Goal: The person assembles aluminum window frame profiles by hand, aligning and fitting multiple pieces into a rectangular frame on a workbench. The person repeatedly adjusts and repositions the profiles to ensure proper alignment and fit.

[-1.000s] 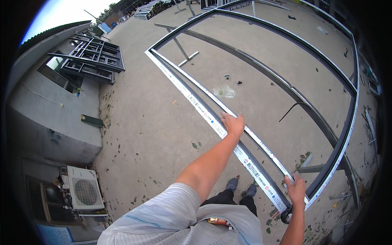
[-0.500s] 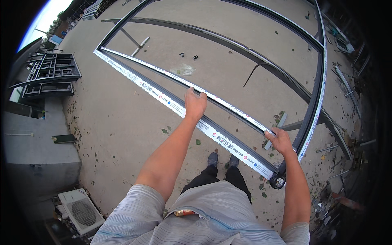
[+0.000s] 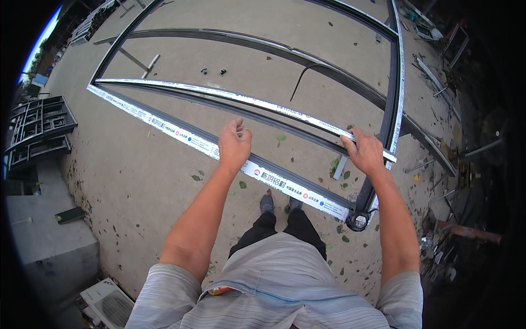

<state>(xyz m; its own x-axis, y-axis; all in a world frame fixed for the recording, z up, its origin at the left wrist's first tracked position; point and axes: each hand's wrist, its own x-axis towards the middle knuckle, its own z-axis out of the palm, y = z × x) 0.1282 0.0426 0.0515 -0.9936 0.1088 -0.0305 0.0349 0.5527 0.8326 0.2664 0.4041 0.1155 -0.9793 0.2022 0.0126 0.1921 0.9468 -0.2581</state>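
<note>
A large dark metal window frame (image 3: 393,98) with white printed film along its faces spans the view. My right hand (image 3: 364,152) is closed around the right end of a long, film-covered metal strip (image 3: 230,97). That end overlaps the frame's right rail, while the far end meets the frame's left corner. My left hand (image 3: 235,145) is over the frame's near rail (image 3: 290,183), fingers curled, apart from the strip; nothing shows in it. A black tape measure (image 3: 357,220) sits at the near right corner.
Curved dark rails (image 3: 263,46) pass beneath the frame as a support. Dark framed panels (image 3: 41,129) stand at left, above a grey block (image 3: 60,236) and an outdoor air-conditioner unit (image 3: 107,304). Metal scraps (image 3: 438,82) lie at right. Leaves dot the concrete floor (image 3: 153,219).
My left hand has come off the strip. With my right hand on it, the strip's right end has moved away from the near rail and across the right rail. The view has shifted.
</note>
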